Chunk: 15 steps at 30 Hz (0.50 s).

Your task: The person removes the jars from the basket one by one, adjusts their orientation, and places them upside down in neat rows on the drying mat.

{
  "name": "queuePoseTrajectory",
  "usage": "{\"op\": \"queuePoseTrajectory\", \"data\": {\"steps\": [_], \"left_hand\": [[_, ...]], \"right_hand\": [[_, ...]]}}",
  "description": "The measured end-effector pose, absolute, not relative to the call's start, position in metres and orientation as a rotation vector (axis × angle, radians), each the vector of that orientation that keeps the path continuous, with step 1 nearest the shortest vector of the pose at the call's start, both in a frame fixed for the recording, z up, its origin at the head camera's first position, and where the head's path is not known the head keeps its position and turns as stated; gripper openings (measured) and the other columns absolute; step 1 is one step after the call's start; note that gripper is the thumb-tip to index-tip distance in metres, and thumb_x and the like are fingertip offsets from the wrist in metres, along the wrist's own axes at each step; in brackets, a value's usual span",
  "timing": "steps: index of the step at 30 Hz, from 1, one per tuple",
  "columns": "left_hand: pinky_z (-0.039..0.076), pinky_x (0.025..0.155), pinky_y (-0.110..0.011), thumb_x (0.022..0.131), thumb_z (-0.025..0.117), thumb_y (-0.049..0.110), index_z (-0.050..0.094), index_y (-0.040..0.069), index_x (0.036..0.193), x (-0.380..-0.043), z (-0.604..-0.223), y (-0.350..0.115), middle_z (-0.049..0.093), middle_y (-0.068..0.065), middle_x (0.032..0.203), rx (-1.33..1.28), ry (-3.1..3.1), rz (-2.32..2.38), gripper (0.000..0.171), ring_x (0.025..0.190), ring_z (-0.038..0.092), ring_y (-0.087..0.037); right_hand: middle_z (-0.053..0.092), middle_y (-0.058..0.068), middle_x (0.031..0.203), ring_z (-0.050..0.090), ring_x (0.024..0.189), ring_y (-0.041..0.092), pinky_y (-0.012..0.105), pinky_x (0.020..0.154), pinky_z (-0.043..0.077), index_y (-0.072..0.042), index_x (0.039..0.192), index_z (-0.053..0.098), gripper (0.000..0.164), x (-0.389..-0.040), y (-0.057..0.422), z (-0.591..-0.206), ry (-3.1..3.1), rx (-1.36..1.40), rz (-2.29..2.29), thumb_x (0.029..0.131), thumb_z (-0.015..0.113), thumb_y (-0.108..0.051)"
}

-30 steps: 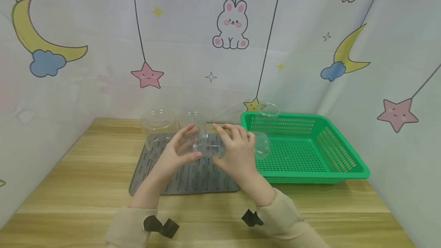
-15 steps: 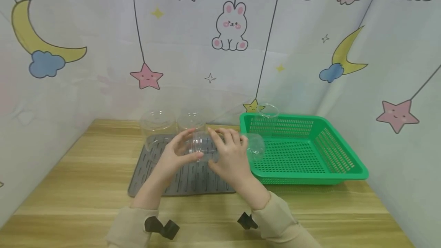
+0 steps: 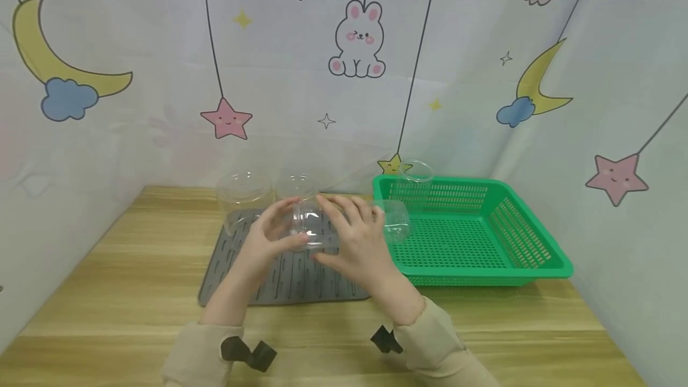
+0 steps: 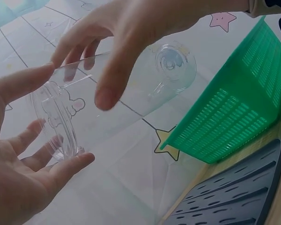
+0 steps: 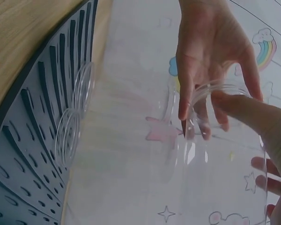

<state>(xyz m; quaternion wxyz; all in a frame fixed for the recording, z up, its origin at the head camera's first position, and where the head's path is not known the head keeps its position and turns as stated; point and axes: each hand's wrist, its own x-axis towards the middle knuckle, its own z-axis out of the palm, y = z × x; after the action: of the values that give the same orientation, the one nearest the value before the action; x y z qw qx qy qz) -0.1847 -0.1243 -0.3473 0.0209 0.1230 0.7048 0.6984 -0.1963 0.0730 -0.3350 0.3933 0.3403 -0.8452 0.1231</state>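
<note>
A clear plastic jar [image 3: 316,227] lies sideways in the air above the mat, its base pointing right towards the basket. My left hand [image 3: 264,245] holds its mouth end, fingers and thumb spread around the ridged rim, as the left wrist view shows. Around the body, my right hand [image 3: 359,240] grips with the thumb on the near side and the fingers over the far side. The jar's rounded base [image 4: 173,68] sticks out past the right hand. Behind the left hand, a wide clear jar [image 3: 242,193] and a narrower clear jar [image 3: 297,187] stand on the grey mat [image 3: 290,285].
To the right stands a green perforated basket [image 3: 484,276], close to the mat's right edge. One tall clear container [image 3: 417,187] stands upright in its back left corner. A patterned white curtain [image 3: 301,82] hangs behind the wooden table [image 3: 113,291].
Both hands stay around the jar. The right hand has shifted left along with the jar, bringing its mouth end deeper into the left hand. The standing jars and the basket keep their places.
</note>
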Motion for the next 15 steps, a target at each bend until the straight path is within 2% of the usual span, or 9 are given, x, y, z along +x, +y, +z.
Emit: {"op": "queuePoseTrajectory", "data": {"steps": [2, 6, 10, 13, 15], "left_hand": [[0.019, 0.113, -0.074, 0.088, 0.065, 0.012, 0.03, 0.011, 0.151, -0.185, -0.348, -0.126, 0.026, -0.011, 0.16, 0.389, 2.168, 2.192, 0.071, 0.145, 0.023, -0.044], [0.029, 0.115, -0.063, 0.088, 0.062, 0.006, 0.028, 0.006, 0.151, -0.185, -0.348, -0.128, 0.03, -0.016, 0.157, 0.4, 2.13, 2.266, 0.071, 0.142, 0.032, -0.04], [0.042, 0.111, -0.038, 0.09, 0.059, 0.003, 0.028, 0.005, 0.15, -0.183, -0.347, -0.131, 0.033, -0.018, 0.154, 0.415, 2.133, 2.302, 0.068, 0.14, 0.037, -0.035], [0.047, 0.103, -0.02, 0.091, 0.057, 0.002, 0.027, 0.005, 0.149, -0.182, -0.346, -0.133, 0.033, -0.017, 0.154, 0.424, 2.097, 2.352, 0.065, 0.139, 0.039, -0.03], [0.048, 0.101, -0.016, 0.091, 0.055, 0.001, 0.027, 0.005, 0.149, -0.181, -0.346, -0.133, 0.033, -0.015, 0.154, 0.423, 2.042, 2.412, 0.065, 0.137, 0.041, -0.026]], "right_hand": [[0.056, 0.005, 0.13, 0.047, 0.116, 0.025, 0.044, 0.083, 0.038, -0.013, 0.136, 0.052, 0.098, -0.198, 0.077, -0.334, -2.088, 0.886, 0.348, 0.054, 0.093, -0.047], [0.06, 0.008, 0.123, 0.049, 0.111, 0.028, 0.045, 0.081, 0.037, -0.009, 0.129, 0.057, 0.085, -0.204, 0.09, -0.333, -1.95, 0.88, 0.463, 0.06, 0.089, -0.046], [0.061, 0.013, 0.123, 0.049, 0.114, 0.033, 0.049, 0.085, 0.037, -0.003, 0.126, 0.059, 0.071, -0.213, 0.103, -0.331, -1.841, 0.847, 0.62, 0.08, 0.072, -0.055], [0.057, 0.019, 0.129, 0.047, 0.122, 0.037, 0.055, 0.097, 0.037, 0.001, 0.129, 0.055, 0.078, -0.217, 0.111, -0.332, -1.823, 0.782, 0.803, 0.086, 0.059, -0.064], [0.052, 0.021, 0.136, 0.043, 0.13, 0.038, 0.06, 0.107, 0.033, 0.002, 0.135, 0.05, 0.086, -0.218, 0.115, -0.334, -1.842, 0.718, 0.974, 0.084, 0.059, -0.067]]}}
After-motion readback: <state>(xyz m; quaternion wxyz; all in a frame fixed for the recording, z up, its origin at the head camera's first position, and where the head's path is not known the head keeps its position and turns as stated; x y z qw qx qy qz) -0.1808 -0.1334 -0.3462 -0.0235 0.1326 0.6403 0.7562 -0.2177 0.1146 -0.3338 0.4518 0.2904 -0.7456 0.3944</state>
